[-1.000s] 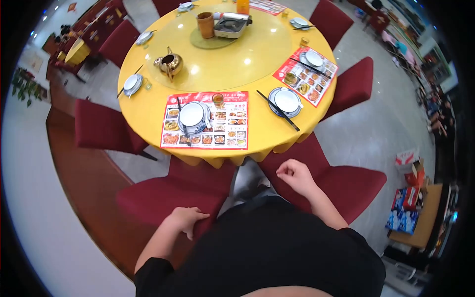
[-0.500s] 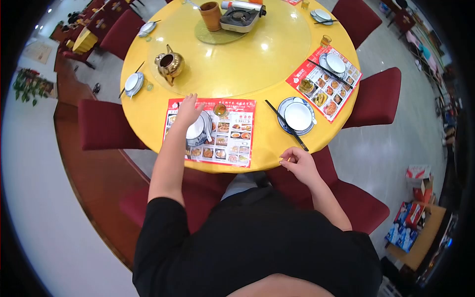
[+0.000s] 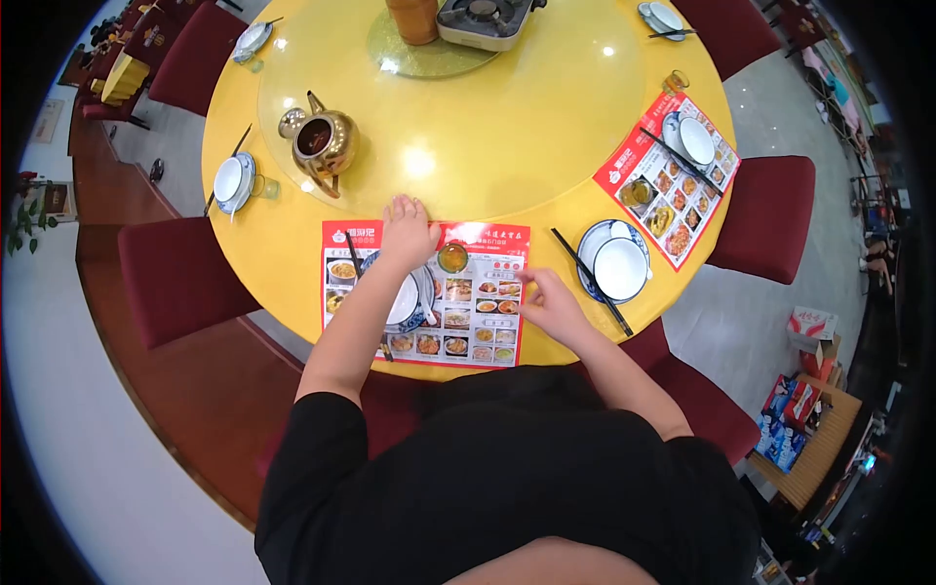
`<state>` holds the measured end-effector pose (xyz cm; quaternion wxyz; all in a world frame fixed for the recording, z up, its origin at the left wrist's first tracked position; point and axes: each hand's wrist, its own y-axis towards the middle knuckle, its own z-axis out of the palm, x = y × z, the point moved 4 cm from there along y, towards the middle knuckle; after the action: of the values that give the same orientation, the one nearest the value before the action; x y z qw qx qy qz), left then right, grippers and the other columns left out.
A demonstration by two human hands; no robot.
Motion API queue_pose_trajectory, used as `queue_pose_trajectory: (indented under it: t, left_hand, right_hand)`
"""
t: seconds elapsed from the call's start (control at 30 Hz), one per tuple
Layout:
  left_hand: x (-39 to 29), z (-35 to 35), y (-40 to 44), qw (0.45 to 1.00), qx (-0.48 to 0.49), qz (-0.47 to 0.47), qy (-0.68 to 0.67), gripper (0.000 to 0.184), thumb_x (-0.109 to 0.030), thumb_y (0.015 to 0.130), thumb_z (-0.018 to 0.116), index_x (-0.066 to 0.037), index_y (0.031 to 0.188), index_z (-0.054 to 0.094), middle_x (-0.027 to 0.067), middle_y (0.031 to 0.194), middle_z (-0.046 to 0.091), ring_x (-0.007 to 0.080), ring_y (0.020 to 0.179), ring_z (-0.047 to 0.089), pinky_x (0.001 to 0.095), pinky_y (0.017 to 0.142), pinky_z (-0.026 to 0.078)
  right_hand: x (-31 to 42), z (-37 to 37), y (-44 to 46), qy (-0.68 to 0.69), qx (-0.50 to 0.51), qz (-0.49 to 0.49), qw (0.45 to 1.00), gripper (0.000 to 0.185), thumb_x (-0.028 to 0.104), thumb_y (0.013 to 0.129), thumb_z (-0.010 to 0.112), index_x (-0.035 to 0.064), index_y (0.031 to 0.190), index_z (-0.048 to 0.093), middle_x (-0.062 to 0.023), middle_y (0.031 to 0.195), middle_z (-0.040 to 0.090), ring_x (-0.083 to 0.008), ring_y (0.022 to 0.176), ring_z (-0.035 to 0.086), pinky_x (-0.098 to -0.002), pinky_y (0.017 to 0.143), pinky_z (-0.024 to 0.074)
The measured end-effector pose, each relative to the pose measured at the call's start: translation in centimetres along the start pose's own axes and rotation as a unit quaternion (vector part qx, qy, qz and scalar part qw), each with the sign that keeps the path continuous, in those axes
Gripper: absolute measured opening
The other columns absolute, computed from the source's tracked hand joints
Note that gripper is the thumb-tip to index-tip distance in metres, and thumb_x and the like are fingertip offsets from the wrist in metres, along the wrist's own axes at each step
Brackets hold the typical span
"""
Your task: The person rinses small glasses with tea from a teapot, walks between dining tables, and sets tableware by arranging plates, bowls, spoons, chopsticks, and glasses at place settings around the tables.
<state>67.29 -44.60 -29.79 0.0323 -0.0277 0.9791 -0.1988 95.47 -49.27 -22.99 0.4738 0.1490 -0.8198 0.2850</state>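
Note:
My left hand (image 3: 409,234) is flat at the top edge of a red-and-white picture placemat (image 3: 478,336), fingers stretched out, holding nothing. Beneath that forearm sit a white bowl (image 3: 404,302) on a blue-patterned plate, a white spoon (image 3: 427,304) and black chopsticks (image 3: 353,244), all partly hidden. A small glass of amber drink (image 3: 452,257) stands just right of the left hand. At the mat's right edge is my right hand (image 3: 554,307), loosely bent with fingers apart; nothing shows in it. Whether it touches the mat I cannot tell.
On the yellow round table are a brass teapot (image 3: 324,144), a portable stove (image 3: 487,21) and a wooden-looking jug (image 3: 413,21). Another bowl (image 3: 620,269) with chopsticks (image 3: 591,283) sits to the right, near a second placemat (image 3: 673,219). Dark red chairs (image 3: 765,219) surround the table.
My right hand has moved left and up to the placemat's right edge, its fingers loosening from a pinch. My left hand has shifted slightly right along the top edge. The view has moved closer.

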Motion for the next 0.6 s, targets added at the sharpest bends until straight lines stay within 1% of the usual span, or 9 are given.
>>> queue_pose_trajectory:
  t: [0.03,0.13,0.23,0.27,0.37,0.4,0.47,0.57,0.6]
  left_hand:
    - [-0.6,0.0,-0.1,1.0,0.001,0.003,-0.007,0.066,-0.04,0.097,0.038,0.009,0.142,0.036,0.0335,0.148,0.031,0.0437,0.142,0.026,0.0534,0.116,0.019]
    - [-2.3,0.0,0.5,0.999,0.009,0.02,-0.038,0.064,-0.039,0.099,0.034,0.008,0.141,0.037,0.0341,0.148,0.031,0.0446,0.142,0.025,0.0518,0.117,0.019]
    - [-4.7,-1.0,0.6,0.992,0.026,0.043,-0.113,0.065,-0.041,0.098,0.034,0.007,0.142,0.039,0.0353,0.148,0.029,0.0452,0.142,0.025,0.0506,0.117,0.019]
    - [-5.4,-1.2,0.7,0.991,0.045,0.049,-0.119,0.067,-0.043,0.099,0.031,0.007,0.143,0.038,0.0354,0.15,0.025,0.0461,0.143,0.021,0.0496,0.118,0.018]
    - [-7.9,-1.9,0.9,0.985,0.049,0.071,-0.149,0.066,-0.044,0.1,0.034,0.006,0.142,0.039,0.0324,0.149,0.031,0.0427,0.143,0.026,0.048,0.118,0.018]
    - [-8.6,-2.4,0.7,0.966,0.025,0.092,-0.239,0.06,-0.04,0.099,0.037,0.004,0.139,0.043,0.0309,0.145,0.038,0.041,0.139,0.032,0.0471,0.116,0.022]
    - [-9.8,-4.9,-0.7,0.902,-0.023,0.129,-0.411,0.049,-0.033,0.099,0.043,0.002,0.132,0.052,0.0278,0.137,0.051,0.0376,0.132,0.045,0.0451,0.112,0.031]
    - [-8.3,-9.1,-5.6,0.865,-0.04,0.099,-0.49,0.032,-0.02,0.097,0.051,0.002,0.116,0.064,0.0186,0.111,0.067,0.0328,0.106,0.063,0.0407,0.095,0.046]
    - [-6.4,-8.1,-6.7,0.857,-0.168,0.106,-0.476,0.025,-0.017,0.094,0.054,0.001,0.107,0.065,0.0164,0.101,0.068,0.0325,0.095,0.064,0.0395,0.086,0.048]
  right_hand:
    - [0.0,0.4,1.0,-0.018,-0.007,-0.029,0.999,0.056,0.007,0.074,0.076,0.0058,0.125,0.053,-0.0105,0.111,0.054,-0.018,0.086,0.058,-0.0297,0.076,0.0507]
    - [0.1,1.5,3.3,-0.04,-0.002,-0.048,0.998,0.062,0.011,0.074,0.076,0.0073,0.13,0.05,-0.0156,0.119,0.052,-0.03,0.104,0.057,-0.0384,0.089,0.0492]
    - [0.1,2.2,4.5,-0.054,-0.008,-0.088,0.995,0.064,0.011,0.074,0.076,0.0079,0.132,0.049,-0.0176,0.121,0.051,-0.0337,0.11,0.055,-0.0404,0.092,0.0479]
    - [0.2,2.5,4.6,-0.066,-0.008,-0.104,0.992,0.067,0.012,0.073,0.077,0.0068,0.132,0.047,-0.0183,0.121,0.051,-0.0352,0.112,0.054,-0.0419,0.095,0.0466]
    - [0.1,3.0,4.8,-0.066,-0.024,-0.097,0.993,0.071,0.013,0.071,0.079,0.0051,0.133,0.045,-0.0187,0.123,0.05,-0.0353,0.115,0.052,-0.0418,0.096,0.0458]
    - [-0.3,3.2,5.0,-0.065,-0.025,-0.081,0.994,0.074,0.013,0.07,0.08,0.0039,0.134,0.044,-0.0192,0.124,0.05,-0.0356,0.117,0.051,-0.0419,0.098,0.0444]
    - [-1.1,3.5,5.4,-0.063,-0.026,-0.049,0.996,0.079,0.014,0.069,0.082,0.0013,0.136,0.041,-0.0201,0.127,0.048,-0.0363,0.121,0.048,-0.0421,0.102,0.0415]
    - [-1.4,3.5,5.8,-0.087,-0.043,-0.095,0.991,0.082,0.018,0.068,0.083,0.0032,0.137,0.041,-0.0208,0.129,0.048,-0.0377,0.122,0.047,-0.0437,0.104,0.0396]
    - [-1.1,3.4,6.1,-0.081,-0.033,-0.092,0.992,0.082,0.018,0.069,0.083,0.0045,0.138,0.041,-0.0204,0.13,0.048,-0.0381,0.123,0.046,-0.0446,0.105,0.039]
